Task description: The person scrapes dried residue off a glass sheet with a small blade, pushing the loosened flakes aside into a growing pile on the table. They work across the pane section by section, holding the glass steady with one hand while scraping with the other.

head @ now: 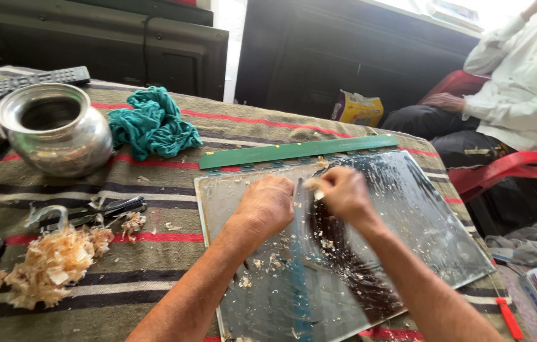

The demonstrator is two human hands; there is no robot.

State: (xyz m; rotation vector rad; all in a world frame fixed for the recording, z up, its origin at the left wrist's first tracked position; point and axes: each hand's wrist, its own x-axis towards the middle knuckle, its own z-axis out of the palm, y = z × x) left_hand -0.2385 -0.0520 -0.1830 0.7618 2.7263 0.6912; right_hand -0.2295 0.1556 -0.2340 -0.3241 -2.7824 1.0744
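Obs., standing beside the table, head view.

Glass panel (407, 221) lies flat on the striped cloth (154, 253), directly under both hands, one corner toward the person. Surface smeared w/ pale residue and flecks; a darker, cleaner band runs from just below the right hand toward the near edge.

Left hand (268, 206): closed into a loose fist, knuckles down on the panel, just left of the right hand. Prob. there to pin the sheet so it doesn't slide. Nothing visibly held in it.

Right hand (344, 193): fingers pinched shut on a small scraper (314, 190), pale and mostly hidden in the grip; can't tell exactly what kind. Tip is down on the glass at the head of the dark band, which fits w/ scraping strokes. Hands nearly touching, side by side.

Green strip (297, 151): lies just beyond both hands, along the panel's far edge, apparently set aside parallel to it.

Left of the left hand: scissors (100, 212) and a pile of shavings (53, 263), well apart from the panel, likely swept out of the work area. Further off to the left and beyond: steel pot (56, 126), teal rag (151, 123), remote (31, 79).

Beyond the right hand: another person (521, 82) seated on a red chair (515, 164), hands not on the table.
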